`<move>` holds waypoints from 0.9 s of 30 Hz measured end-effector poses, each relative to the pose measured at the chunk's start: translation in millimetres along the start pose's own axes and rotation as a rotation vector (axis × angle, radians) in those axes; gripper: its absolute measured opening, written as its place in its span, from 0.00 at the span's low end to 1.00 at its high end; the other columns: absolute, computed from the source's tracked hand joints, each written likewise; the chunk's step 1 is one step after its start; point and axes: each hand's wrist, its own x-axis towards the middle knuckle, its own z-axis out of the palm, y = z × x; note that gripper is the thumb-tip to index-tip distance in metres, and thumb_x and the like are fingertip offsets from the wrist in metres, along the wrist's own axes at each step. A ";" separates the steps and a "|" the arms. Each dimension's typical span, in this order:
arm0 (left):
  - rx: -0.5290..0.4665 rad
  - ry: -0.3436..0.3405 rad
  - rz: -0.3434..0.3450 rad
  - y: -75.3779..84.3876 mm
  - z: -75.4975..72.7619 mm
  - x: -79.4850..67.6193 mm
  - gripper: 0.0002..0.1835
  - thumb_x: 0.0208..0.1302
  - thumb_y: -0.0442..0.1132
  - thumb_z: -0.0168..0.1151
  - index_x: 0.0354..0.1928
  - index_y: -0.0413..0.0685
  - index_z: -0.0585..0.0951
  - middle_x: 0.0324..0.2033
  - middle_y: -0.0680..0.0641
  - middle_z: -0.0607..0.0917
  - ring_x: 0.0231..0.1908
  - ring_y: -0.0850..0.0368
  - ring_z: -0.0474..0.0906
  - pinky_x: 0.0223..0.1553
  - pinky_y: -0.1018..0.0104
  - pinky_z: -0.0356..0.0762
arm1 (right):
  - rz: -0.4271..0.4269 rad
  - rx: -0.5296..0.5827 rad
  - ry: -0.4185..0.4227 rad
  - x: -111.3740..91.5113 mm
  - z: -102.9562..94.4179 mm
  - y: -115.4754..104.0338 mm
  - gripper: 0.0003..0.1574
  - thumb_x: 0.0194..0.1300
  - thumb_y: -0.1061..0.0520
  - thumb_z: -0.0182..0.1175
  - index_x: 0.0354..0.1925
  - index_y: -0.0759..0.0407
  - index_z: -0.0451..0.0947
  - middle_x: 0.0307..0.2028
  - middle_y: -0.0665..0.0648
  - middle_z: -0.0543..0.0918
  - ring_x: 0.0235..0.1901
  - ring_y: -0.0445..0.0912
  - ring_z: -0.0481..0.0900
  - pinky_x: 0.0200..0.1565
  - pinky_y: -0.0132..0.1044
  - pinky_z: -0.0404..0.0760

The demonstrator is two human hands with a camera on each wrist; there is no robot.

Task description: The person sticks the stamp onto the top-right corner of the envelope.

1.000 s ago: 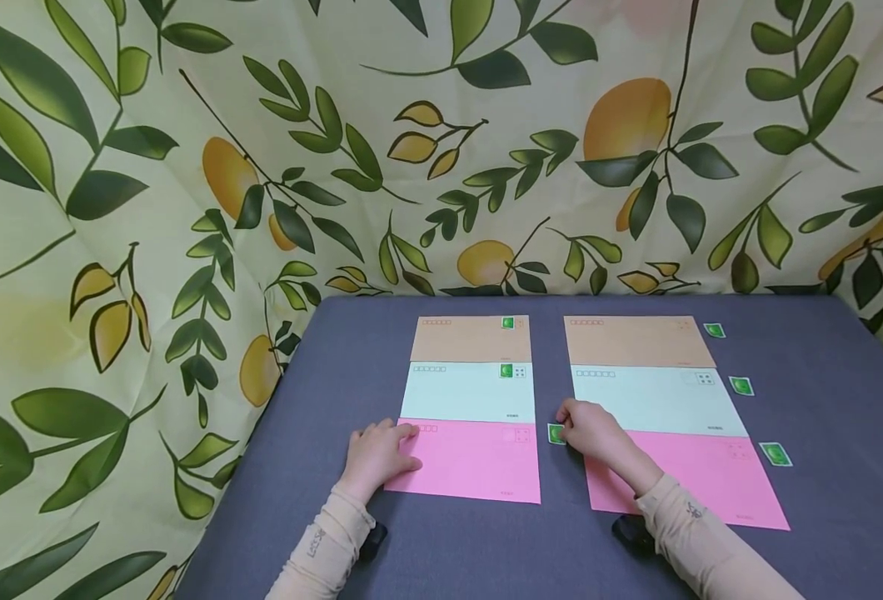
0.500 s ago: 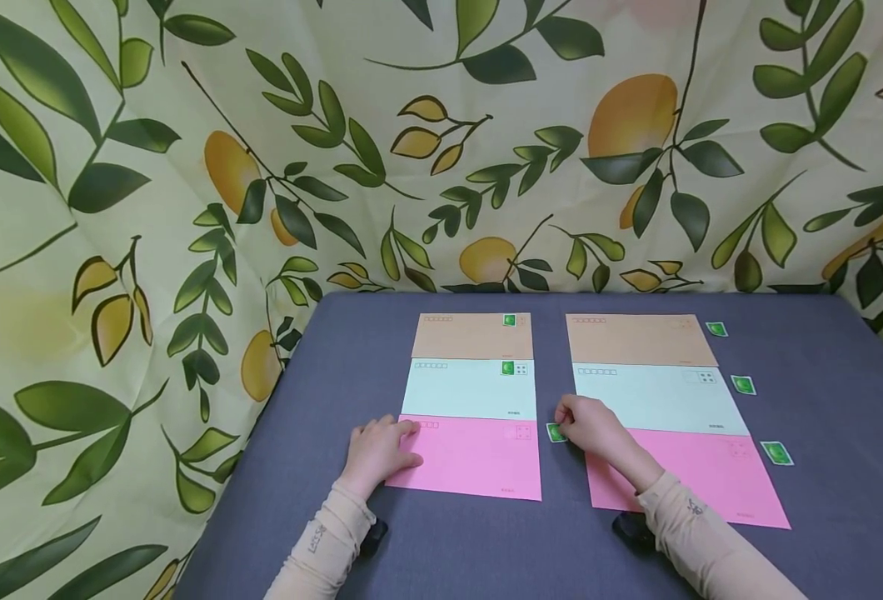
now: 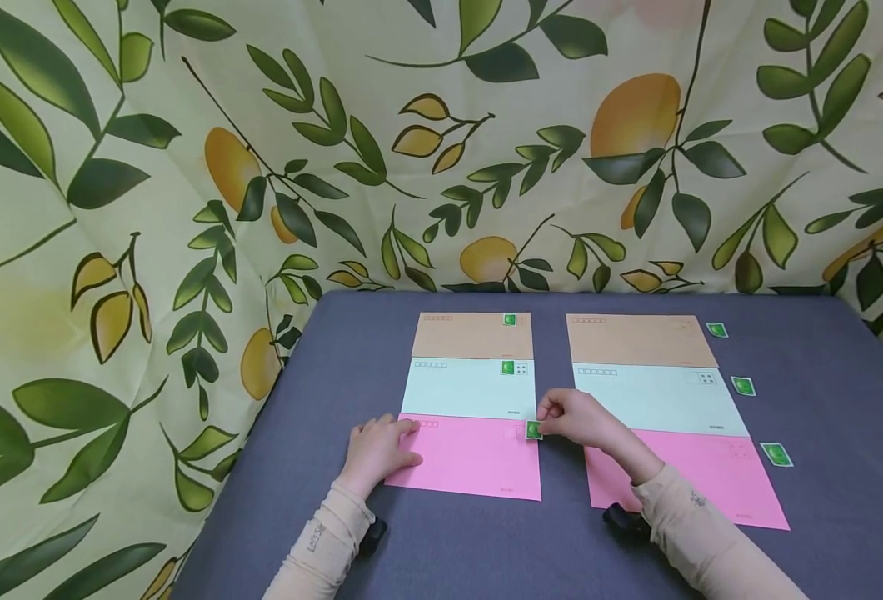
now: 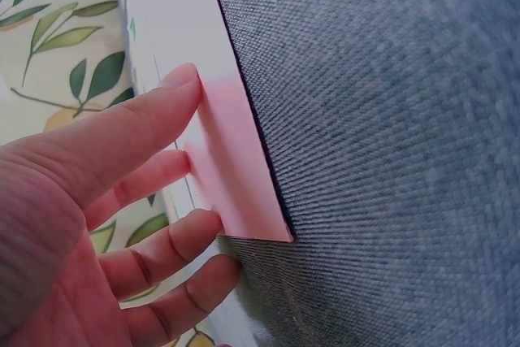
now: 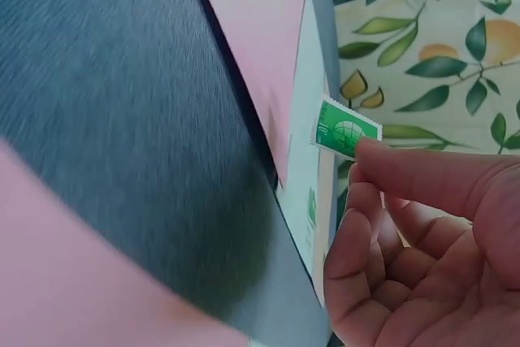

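Observation:
Between thumb and forefinger, my right hand [image 3: 578,415] pinches a green postage stamp [image 5: 345,129] with a perforated white edge. In the head view that stamp overlaps the right edge of the left pink envelope [image 3: 464,467], beside its printed stamp box. My left hand [image 3: 376,454] rests on the same envelope's left end, thumb and fingers spread, as the left wrist view also shows. Above it lie a light blue envelope [image 3: 456,392] and a brown envelope [image 3: 460,337], each with a green stamp at its upper right.
To the right lies a second column: a brown envelope [image 3: 629,340], a light blue envelope [image 3: 644,400] and a pink envelope [image 3: 719,483]. Three loose stamps lie beside it, the nearest stamp [image 3: 775,454] by the pink one. A leaf-patterned cloth [image 3: 441,125] hangs behind the dark blue tabletop [image 3: 471,550].
My right hand has taken the stamp from the gap between the two columns and moved it left, over the left pink envelope's edge. My left hand has stayed in place.

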 end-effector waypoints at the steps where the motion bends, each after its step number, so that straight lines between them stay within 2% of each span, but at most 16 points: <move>1: -0.002 -0.001 -0.002 -0.1 -0.1 0.1 0.27 0.45 0.51 0.72 0.51 0.56 0.81 0.38 0.45 0.81 0.39 0.47 0.76 0.49 0.41 0.66 | -0.005 0.009 -0.010 1.6 2.1 -0.9 0.07 0.52 0.62 0.65 0.28 0.60 0.75 0.21 0.52 0.73 0.23 0.43 0.68 0.25 0.33 0.67; 7: -0.011 -0.005 -0.003 -0.5 -0.5 0.8 0.27 0.46 0.51 0.71 0.51 0.55 0.81 0.40 0.44 0.82 0.41 0.46 0.76 0.50 0.41 0.65 | -0.007 0.016 -0.035 13.6 14.9 -9.1 0.05 0.53 0.62 0.64 0.28 0.60 0.76 0.21 0.52 0.74 0.23 0.44 0.69 0.27 0.34 0.67; 12: -0.016 -0.010 -0.004 -0.2 0.2 1.0 0.27 0.46 0.51 0.71 0.52 0.55 0.81 0.39 0.44 0.82 0.41 0.45 0.76 0.49 0.41 0.65 | 0.010 -0.030 -0.024 21.7 23.8 -15.2 0.04 0.52 0.63 0.63 0.27 0.59 0.76 0.21 0.52 0.74 0.22 0.43 0.69 0.25 0.32 0.67; 18: -0.017 -0.017 -0.003 -0.8 1.9 0.7 0.27 0.46 0.51 0.71 0.51 0.55 0.81 0.38 0.45 0.81 0.40 0.46 0.75 0.48 0.41 0.65 | 0.062 -0.068 -0.002 24.7 33.0 -15.2 0.04 0.52 0.64 0.63 0.27 0.60 0.76 0.19 0.52 0.72 0.19 0.43 0.68 0.22 0.31 0.65; 27: -0.020 -0.021 -0.001 -3.0 0.7 1.4 0.27 0.47 0.51 0.71 0.52 0.54 0.80 0.39 0.45 0.82 0.41 0.47 0.75 0.50 0.41 0.65 | 0.052 -0.093 0.007 26.4 35.3 -14.1 0.04 0.53 0.65 0.62 0.27 0.60 0.76 0.18 0.53 0.72 0.18 0.43 0.68 0.21 0.32 0.65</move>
